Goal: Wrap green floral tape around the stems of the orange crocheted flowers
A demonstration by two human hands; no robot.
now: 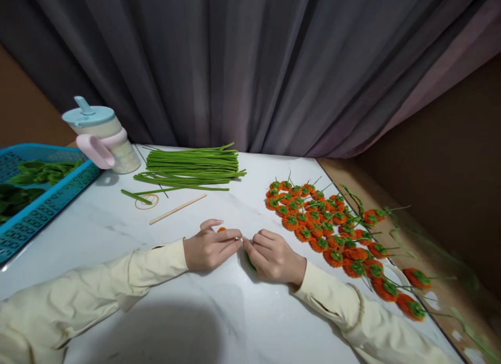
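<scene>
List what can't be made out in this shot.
Head view only:
- Orange piece: mostly hidden behind the left hand; shape unclear.
- Green piece: mostly covered by the right hand; only a sliver shows.
- Basket: cut off by the left edge, so its contents are only partly seen.
- Flowers at far right: blurred towards the frame edge; stems hard to trace.

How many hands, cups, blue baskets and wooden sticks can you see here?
Hands: 2, the left hand pinching an orange piece, the right hand holding a green piece
Cup: 1
Blue basket: 1
Wooden stick: 1
Total: 5
</scene>
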